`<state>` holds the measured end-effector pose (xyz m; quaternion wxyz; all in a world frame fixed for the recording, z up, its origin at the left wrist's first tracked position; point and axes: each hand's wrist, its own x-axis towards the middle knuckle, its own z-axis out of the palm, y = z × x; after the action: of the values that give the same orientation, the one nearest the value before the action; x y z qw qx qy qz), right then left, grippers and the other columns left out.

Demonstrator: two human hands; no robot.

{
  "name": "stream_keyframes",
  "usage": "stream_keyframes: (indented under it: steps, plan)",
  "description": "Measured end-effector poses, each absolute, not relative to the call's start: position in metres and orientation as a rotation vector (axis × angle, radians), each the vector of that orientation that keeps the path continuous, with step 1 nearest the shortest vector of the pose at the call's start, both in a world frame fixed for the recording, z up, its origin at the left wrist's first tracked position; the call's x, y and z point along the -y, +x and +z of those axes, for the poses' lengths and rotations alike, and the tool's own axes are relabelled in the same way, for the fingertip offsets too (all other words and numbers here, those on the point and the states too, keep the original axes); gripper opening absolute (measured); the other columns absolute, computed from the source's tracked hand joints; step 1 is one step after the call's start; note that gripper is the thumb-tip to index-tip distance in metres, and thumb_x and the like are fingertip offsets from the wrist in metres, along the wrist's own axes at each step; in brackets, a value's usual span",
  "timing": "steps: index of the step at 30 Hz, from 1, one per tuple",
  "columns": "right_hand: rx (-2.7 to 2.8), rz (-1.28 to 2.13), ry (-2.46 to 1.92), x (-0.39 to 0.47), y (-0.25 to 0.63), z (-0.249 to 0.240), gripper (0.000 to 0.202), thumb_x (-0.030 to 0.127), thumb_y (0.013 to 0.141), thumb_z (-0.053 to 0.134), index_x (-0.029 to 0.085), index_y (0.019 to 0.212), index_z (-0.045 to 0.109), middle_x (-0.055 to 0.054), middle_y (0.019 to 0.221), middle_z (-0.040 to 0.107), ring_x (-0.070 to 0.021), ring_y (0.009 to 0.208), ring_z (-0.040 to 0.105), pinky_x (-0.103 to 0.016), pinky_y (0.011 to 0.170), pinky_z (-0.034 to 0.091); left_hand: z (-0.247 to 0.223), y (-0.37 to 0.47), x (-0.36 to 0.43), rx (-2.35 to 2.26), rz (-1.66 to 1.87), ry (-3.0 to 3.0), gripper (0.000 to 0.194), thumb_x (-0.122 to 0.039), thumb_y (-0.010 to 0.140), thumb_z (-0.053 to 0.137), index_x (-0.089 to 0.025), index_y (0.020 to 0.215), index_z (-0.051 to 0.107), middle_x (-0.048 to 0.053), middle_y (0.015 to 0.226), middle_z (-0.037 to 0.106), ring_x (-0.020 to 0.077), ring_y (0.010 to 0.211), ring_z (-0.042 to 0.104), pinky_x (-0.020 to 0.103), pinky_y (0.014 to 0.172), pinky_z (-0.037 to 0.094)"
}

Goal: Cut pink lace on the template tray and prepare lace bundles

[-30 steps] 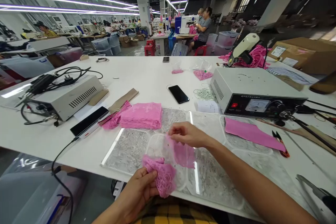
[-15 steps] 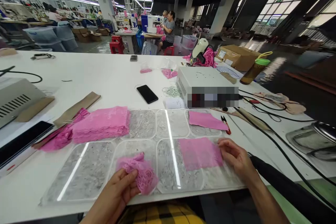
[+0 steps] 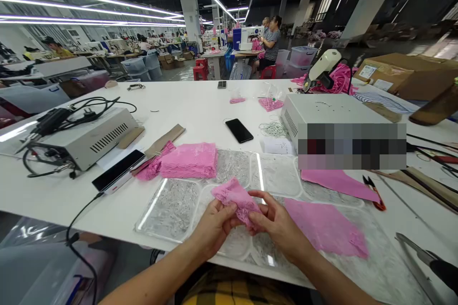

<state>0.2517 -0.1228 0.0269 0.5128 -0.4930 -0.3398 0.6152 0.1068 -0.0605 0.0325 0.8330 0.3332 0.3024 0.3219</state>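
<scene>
Between my two hands is a crumpled piece of pink lace fabric, lifted just above the clear patterned mat. My left hand pinches its left lower side with the thumb on top. My right hand grips the right end, fingers curled around it. On the mat to the right lies a flat pink lace piece. A stack of pink lace pieces sits behind my left hand. Farther right, a smooth pink fabric piece lies beside small orange-handled snips.
A grey metal box stands at the back right, another grey box at the left with black cables. A black phone lies mid-table. Large scissors rest at the right edge. Two co-workers are at a sewing machine beyond.
My right hand has left the flat pink piece and come to the lace in my left hand, so both hold it. The view has turned left.
</scene>
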Motion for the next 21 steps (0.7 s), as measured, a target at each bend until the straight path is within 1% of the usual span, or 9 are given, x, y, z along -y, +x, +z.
stream_keyframes:
  steps: [2,4,7,10,13,14,16,19,21]
  plan:
    - [0.871,1.388,-1.215,0.112,0.255,0.027,0.056,0.045,0.072,0.068,0.017,0.114,0.044,0.005,0.063,0.053,-0.012,0.057,0.054,-0.029,0.061,0.047,0.036,0.101,0.049,-0.614,0.772,0.667,0.033,-0.021,0.066,0.076,-0.012,0.094,0.063,0.007,0.092,0.067,0.0188,0.086,0.063,0.029,0.077,0.051]
    - [0.956,1.341,-1.266,0.106,0.261,0.026,0.052,0.041,0.073,0.065,0.017,0.113,0.043,0.007,0.06,0.05,-0.0119,0.056,0.052,-0.028,0.058,0.046,0.038,0.091,0.036,-0.623,0.869,0.594,0.038,-0.021,0.068,0.073,-0.015,0.104,0.062,0.005,0.092,0.067,0.017,0.086,0.063,0.028,0.077,0.052]
    - [1.129,1.381,-1.437,0.107,0.271,0.023,0.046,0.034,0.075,0.058,0.018,0.115,0.042,0.008,0.058,0.047,-0.0107,0.05,0.048,-0.025,0.051,0.041,0.035,0.071,0.022,-0.814,0.94,0.549,0.047,-0.018,0.072,0.069,-0.017,0.116,0.055,0.003,0.082,0.067,0.0127,0.072,0.063,0.023,0.066,0.052]
    - [1.261,1.443,-1.586,0.114,0.277,0.019,0.043,0.03,0.074,0.054,0.019,0.115,0.042,0.01,0.055,0.042,-0.0095,0.044,0.044,-0.023,0.045,0.034,0.03,0.054,0.019,-1.053,0.798,0.65,0.059,-0.013,0.071,0.068,-0.013,0.125,0.044,0.005,0.076,0.066,0.0132,0.061,0.064,0.021,0.057,0.051]
    - [1.313,1.452,-1.631,0.119,0.28,0.014,0.04,0.031,0.077,0.05,0.019,0.114,0.043,0.009,0.054,0.04,-0.0106,0.044,0.044,-0.023,0.045,0.032,0.028,0.045,0.022,-1.109,0.619,0.843,0.069,-0.019,0.072,0.069,-0.011,0.132,0.036,0.009,0.085,0.066,0.0169,0.066,0.066,0.027,0.062,0.054]
    - [1.34,1.43,-1.649,0.12,0.28,0.012,0.039,0.031,0.078,0.048,0.019,0.115,0.043,0.009,0.054,0.039,-0.0111,0.045,0.043,-0.023,0.046,0.032,0.028,0.044,0.023,-1.106,0.571,0.937,0.069,-0.022,0.072,0.069,-0.011,0.132,0.036,0.01,0.088,0.065,0.0172,0.067,0.066,0.028,0.062,0.054]
    - [1.442,1.328,-1.698,0.122,0.281,0.009,0.038,0.031,0.081,0.046,0.018,0.117,0.045,0.008,0.055,0.04,-0.0116,0.048,0.042,-0.024,0.047,0.031,0.028,0.043,0.026,-1.104,0.53,1.193,0.065,-0.025,0.071,0.069,-0.012,0.129,0.043,0.009,0.093,0.063,0.0153,0.068,0.063,0.026,0.062,0.052]
    - [1.635,1.118,-1.789,0.129,0.283,0.006,0.037,0.03,0.084,0.045,0.021,0.12,0.048,0.005,0.058,0.044,-0.0122,0.051,0.041,-0.024,0.049,0.028,0.025,0.04,0.031,-1.075,0.533,1.651,0.057,-0.022,0.069,0.068,-0.018,0.124,0.054,0.007,0.097,0.061,0.013,0.069,0.058,0.022,0.059,0.047]
    - [1.721,1.054,-1.841,0.134,0.284,0.007,0.038,0.03,0.085,0.044,0.022,0.122,0.049,0.004,0.06,0.049,-0.0131,0.053,0.045,-0.025,0.05,0.03,0.022,0.036,0.036,-1.061,0.523,1.885,0.052,-0.022,0.071,0.065,-0.021,0.122,0.056,0.006,0.097,0.061,0.0147,0.074,0.056,0.024,0.062,0.046]
